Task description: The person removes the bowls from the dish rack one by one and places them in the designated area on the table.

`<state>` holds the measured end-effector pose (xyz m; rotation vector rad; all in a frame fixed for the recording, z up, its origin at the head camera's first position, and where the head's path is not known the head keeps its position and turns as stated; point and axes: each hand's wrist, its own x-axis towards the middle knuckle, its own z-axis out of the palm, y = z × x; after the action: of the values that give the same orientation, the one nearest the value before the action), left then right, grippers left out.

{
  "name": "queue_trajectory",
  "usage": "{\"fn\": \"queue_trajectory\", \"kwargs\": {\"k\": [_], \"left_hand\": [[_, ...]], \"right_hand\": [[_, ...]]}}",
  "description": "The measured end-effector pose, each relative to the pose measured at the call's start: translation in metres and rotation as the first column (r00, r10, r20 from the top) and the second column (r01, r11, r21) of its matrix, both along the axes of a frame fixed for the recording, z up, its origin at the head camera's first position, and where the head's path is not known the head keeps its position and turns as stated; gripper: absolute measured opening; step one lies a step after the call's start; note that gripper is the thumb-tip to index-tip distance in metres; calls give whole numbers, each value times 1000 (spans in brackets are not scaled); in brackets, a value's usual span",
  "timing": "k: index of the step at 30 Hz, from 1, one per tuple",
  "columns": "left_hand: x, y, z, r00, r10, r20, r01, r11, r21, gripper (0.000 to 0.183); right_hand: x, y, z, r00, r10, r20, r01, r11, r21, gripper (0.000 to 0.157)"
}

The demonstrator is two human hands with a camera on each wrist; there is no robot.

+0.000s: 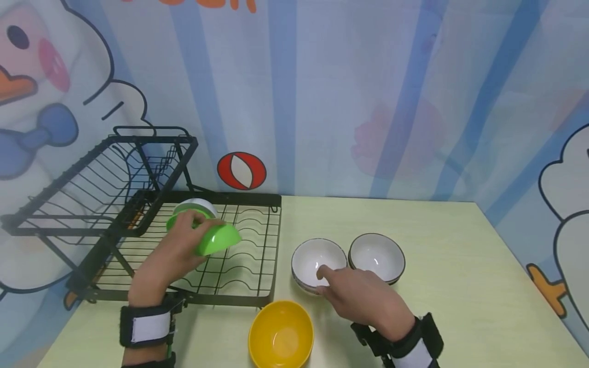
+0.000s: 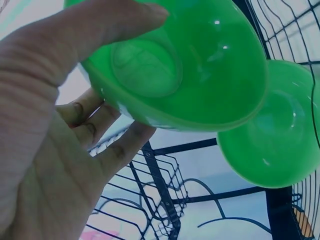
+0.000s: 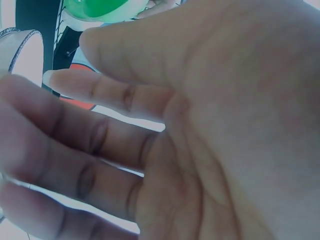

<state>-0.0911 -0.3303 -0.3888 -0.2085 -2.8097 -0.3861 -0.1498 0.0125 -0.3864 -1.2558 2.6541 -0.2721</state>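
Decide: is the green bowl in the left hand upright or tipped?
Tipped: the head camera, looking down, sees the rounded outside of the green bowl the left hand holds.

1. In the head view, the left hand's grip [image 1: 181, 250] is covering part of the held green bowl [image 1: 220, 239] and of the second green bowl [image 1: 194, 207].
2. The right hand's grip [image 1: 361, 296] is hiding part of the left white bowl [image 1: 313, 258], leaving contact unclear.
3. The bottom edge is cutting off the yellow bowl [image 1: 281, 329].
4. Orange letters [image 1: 211, 2] are running off the top, unreadable.
5. The right wrist view's left edge is clipping blurred fingertips [image 3: 20, 145].
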Motion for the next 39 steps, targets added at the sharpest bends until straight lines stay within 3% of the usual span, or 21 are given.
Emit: {"fn": "queue_trajectory", "kwargs": {"k": [11,21,28,39], "left_hand": [[0,13,5,996,-79,-35,78,996,-31,84],[2,22,10,996,-84,-24,82,995,-53,83],[1,30,11,989,-136,-51,132,988,-76,84],[1,46,14,986,-168,-17,166,983,-78,86]], "right_hand": [[0,1,4,1000,-10,-25,9,1000,-23,30],[-1,2,4,999,-13,-30,12,999,-34,31],[-2,4,3,999,-3,-52,0,998,-56,32],[-2,5,4,998,-4,-60,1,998,-56,34]]}}
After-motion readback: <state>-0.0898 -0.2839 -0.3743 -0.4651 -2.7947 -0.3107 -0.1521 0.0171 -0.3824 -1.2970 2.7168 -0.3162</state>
